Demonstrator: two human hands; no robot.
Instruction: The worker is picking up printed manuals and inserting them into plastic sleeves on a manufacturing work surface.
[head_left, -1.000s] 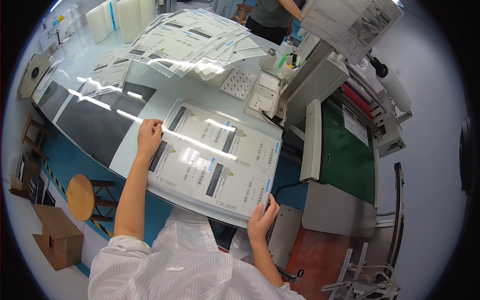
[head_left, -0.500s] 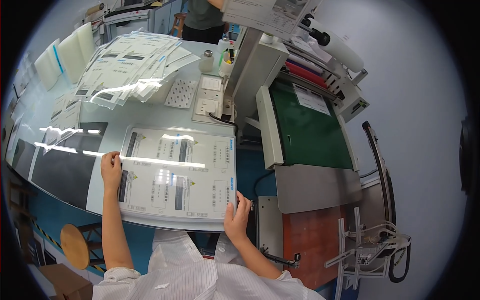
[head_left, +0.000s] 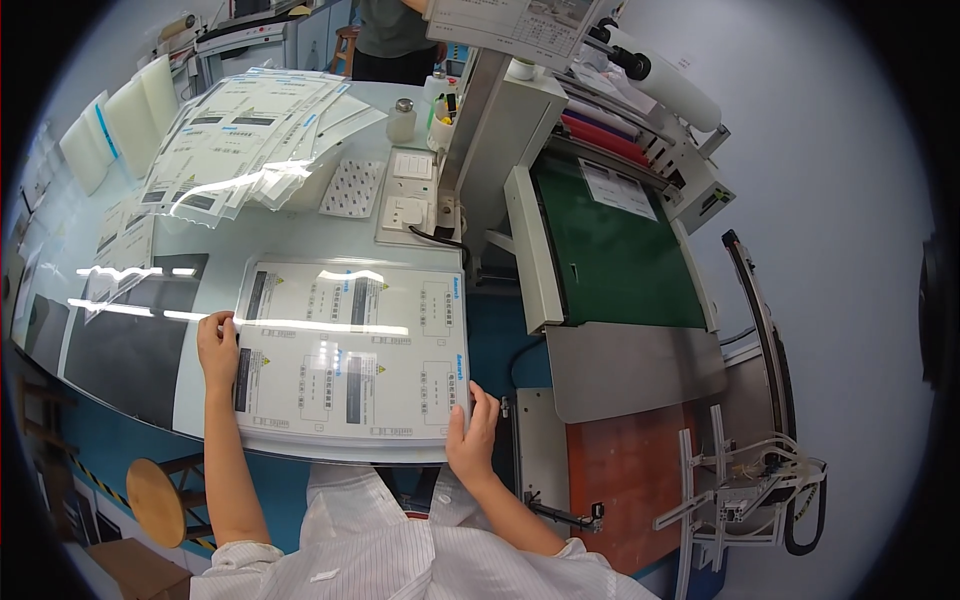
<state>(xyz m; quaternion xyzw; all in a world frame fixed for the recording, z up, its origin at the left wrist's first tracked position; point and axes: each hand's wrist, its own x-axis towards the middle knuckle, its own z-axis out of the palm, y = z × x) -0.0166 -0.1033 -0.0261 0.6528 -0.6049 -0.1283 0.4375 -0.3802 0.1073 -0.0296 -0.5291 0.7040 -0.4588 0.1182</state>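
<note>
A neat stack of printed plastic sheets (head_left: 330,400) lies on the table right in front of me. The sheets are white with grey panels, blue marks and small yellow triangles. My left hand (head_left: 217,345) has its fingers curled and pressed together at the stack's left edge. At the near right corner, my right hand (head_left: 473,430) grips the edge, its thumb on the top sheet and its fingers along the side. The undersides of both hands are hidden. Farther off, a loose, fanned pile of similar sheets (head_left: 240,140) covers the table's back left.
Right of the table stands a machine with a green conveyor belt (head_left: 620,260) and a metal plate (head_left: 640,370). A socket panel (head_left: 408,195), a glass bottle (head_left: 401,122) and white rolls (head_left: 130,115) sit on the table. A wooden stool (head_left: 157,502) is below left. Another person (head_left: 393,35) stands behind.
The view has shifted slightly. Both hands stay at the same edges of the stack, and the left has slid a little nearer to me.
</note>
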